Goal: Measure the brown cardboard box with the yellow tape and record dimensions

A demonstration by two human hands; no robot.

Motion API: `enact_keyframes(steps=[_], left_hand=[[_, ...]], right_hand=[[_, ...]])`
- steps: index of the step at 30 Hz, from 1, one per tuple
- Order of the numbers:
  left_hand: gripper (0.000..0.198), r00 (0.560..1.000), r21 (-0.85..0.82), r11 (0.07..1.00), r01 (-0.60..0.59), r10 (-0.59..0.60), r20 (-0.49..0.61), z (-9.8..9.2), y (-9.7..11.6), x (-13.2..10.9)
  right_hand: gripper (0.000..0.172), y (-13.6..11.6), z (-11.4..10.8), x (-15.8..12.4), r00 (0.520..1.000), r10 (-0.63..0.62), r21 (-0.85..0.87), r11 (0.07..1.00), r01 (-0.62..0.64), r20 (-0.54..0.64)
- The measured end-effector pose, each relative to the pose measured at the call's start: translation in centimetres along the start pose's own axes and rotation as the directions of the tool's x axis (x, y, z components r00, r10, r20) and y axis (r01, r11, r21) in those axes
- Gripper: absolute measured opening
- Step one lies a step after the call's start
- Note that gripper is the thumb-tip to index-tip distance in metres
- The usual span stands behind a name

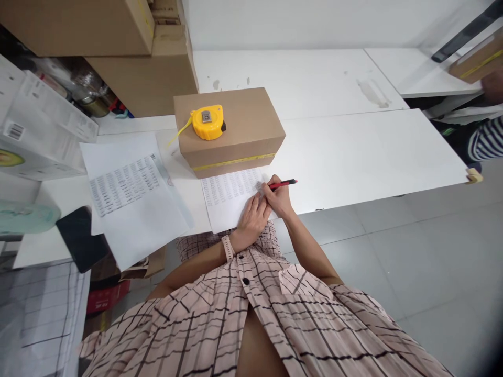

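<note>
My right hand [278,197] is closed around a red and black pen [286,184], its tip end over the right part of a printed sheet [228,209]. Flat on that sheet rests my left hand [253,217], fingers stretched out and touching the right hand. Just beyond the sheet stands a closed cardboard box [243,120] with a yellow strip along its front face, and the sheet's far edge meets its base. On top of the box lies a yellow tape measure [208,123], with some of its blade out to the left.
Left of the box, more printed papers [129,183] overlap near a black phone [83,233]. Large cardboard boxes [145,78] are stacked at the back left. At the far right, a person's striped sleeve [487,140] shows beside another box [479,58]. The white table [365,152] extends rightward.
</note>
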State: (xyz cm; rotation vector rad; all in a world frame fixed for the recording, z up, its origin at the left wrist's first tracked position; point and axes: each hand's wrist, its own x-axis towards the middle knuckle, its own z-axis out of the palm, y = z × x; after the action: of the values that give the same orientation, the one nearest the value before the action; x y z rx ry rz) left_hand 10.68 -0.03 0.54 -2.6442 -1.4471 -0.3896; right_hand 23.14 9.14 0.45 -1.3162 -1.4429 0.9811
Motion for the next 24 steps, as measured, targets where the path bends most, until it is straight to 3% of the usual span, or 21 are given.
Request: enact_keyframes(steps=[9,19,24], left_hand=[[0.047,1.000,0.018,1.000,-0.001,0.002,-0.008,0.0,0.0,-0.1],[0.047,0.995,0.025,0.999,-0.024,0.027,-0.098,1.5,-0.1,-0.7],[0.046,0.996,-0.008,1.000,-0.020,0.020,-0.091,1.8,-0.1,-0.8]], right_hand=[[0.027,0.1,-0.1,0.1,1.000,-0.025,-0.002,1.000,0.025,-0.010],[0.026,-0.4,-0.3,0.4,0.999,0.053,0.049,0.997,-0.052,-0.006],[0.028,-0.4,-0.2,0.3,0.999,0.033,0.050,0.998,-0.031,-0.034]])
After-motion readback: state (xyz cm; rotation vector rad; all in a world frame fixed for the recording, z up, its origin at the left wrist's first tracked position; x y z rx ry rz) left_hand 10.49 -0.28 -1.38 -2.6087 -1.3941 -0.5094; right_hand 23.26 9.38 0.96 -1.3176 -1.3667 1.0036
